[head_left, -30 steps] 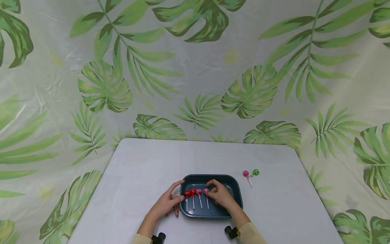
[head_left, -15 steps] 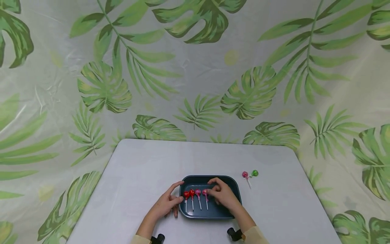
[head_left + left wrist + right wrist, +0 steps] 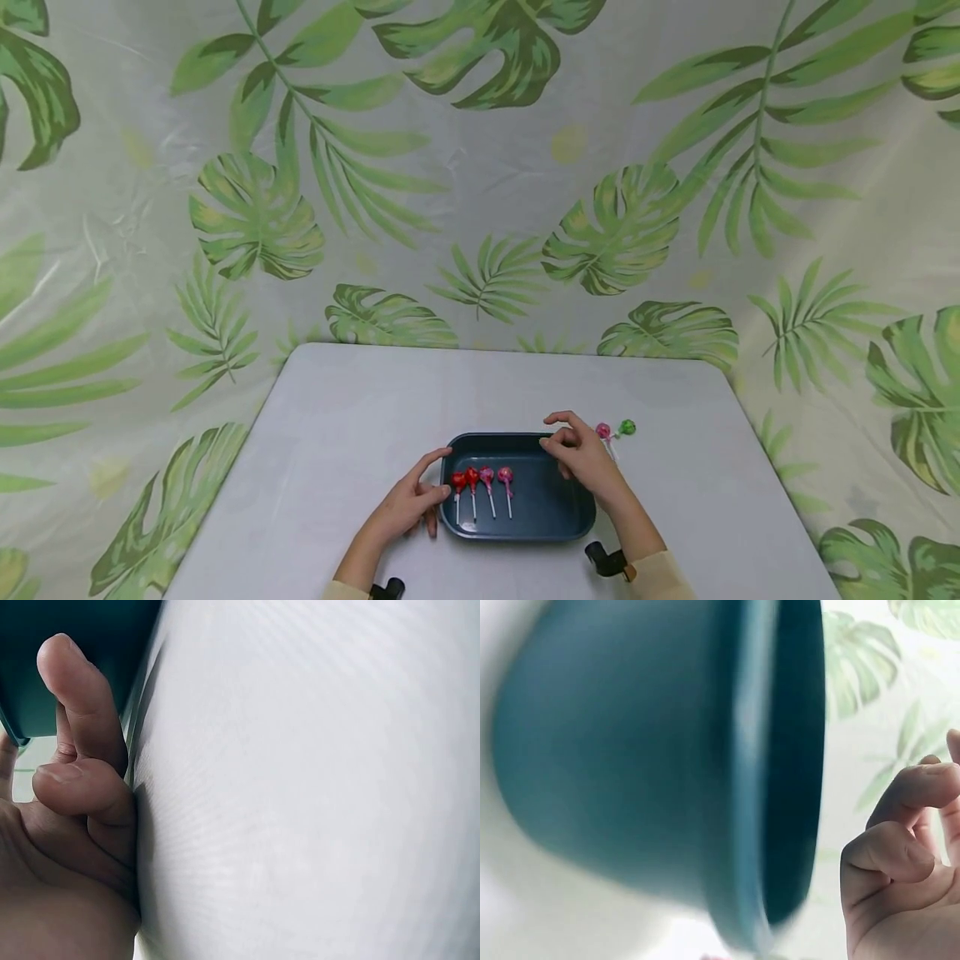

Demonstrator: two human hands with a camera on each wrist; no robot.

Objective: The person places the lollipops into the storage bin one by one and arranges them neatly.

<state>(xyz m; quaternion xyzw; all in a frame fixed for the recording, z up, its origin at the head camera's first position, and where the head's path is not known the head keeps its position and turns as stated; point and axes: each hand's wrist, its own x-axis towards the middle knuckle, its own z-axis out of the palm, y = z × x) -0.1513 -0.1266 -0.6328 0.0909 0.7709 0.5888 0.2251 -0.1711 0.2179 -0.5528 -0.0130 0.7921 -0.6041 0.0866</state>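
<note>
Two red lollipops (image 3: 466, 477) and two pink lollipops (image 3: 496, 475) lie in a row in the left half of a dark blue-green tray (image 3: 551, 510), sticks toward me. At the tray's left side rests my left hand (image 3: 415, 497); the index fingertip touches the far left corner and the thumb lies over the left rim. The left wrist view shows its other fingers loosely bent beside the tray wall. My right hand (image 3: 585, 456) is raised over the tray's far right corner, holding nothing, fingers loosely bent. The right wrist view shows it beyond the tray's rim (image 3: 754, 772).
Beyond the tray's right corner, a pink lollipop (image 3: 603, 430) and a green lollipop (image 3: 627, 427) lie close together on the white table (image 3: 360, 392). A leaf-patterned sheet (image 3: 480, 192) hangs behind the table's far edge.
My right hand has let go of the rightmost pink lollipop in the row and moved right and away, toward the lollipops on the table. The left hand has stayed at the tray.
</note>
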